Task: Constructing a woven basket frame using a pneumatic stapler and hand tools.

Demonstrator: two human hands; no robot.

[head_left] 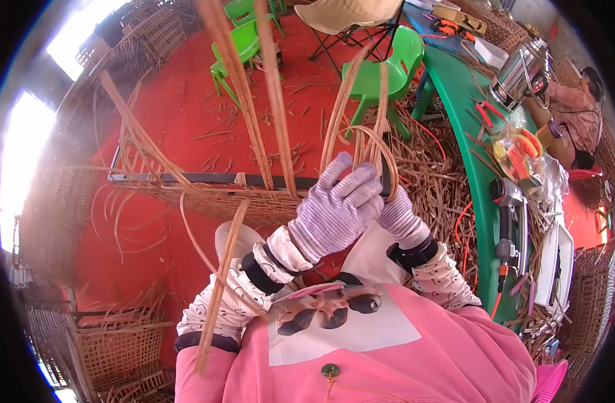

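A half-woven wicker basket (247,207) with a dark straight frame bar (213,178) lies across in front of me, long flat brown strands standing up from its edge. My left hand (338,208), in a striped lavender glove, is at the bar's right end, fingers closed over the base of bent wicker strands (371,138) that curve into a loop. Beside and partly behind it, my right hand (400,215), gloved alike, is at the frame's corner; its fingers are hidden. Another loose strand (220,289) hangs over my left forearm.
To the right, a green table (458,127) holds a metal flask (520,74), red-handled pliers (485,113), a nail gun (509,228) and a white tray (556,269). Green chairs (388,67) stand ahead on red flooring with cane scraps. Woven baskets (123,342) are at left. Another person (573,114) is at far right.
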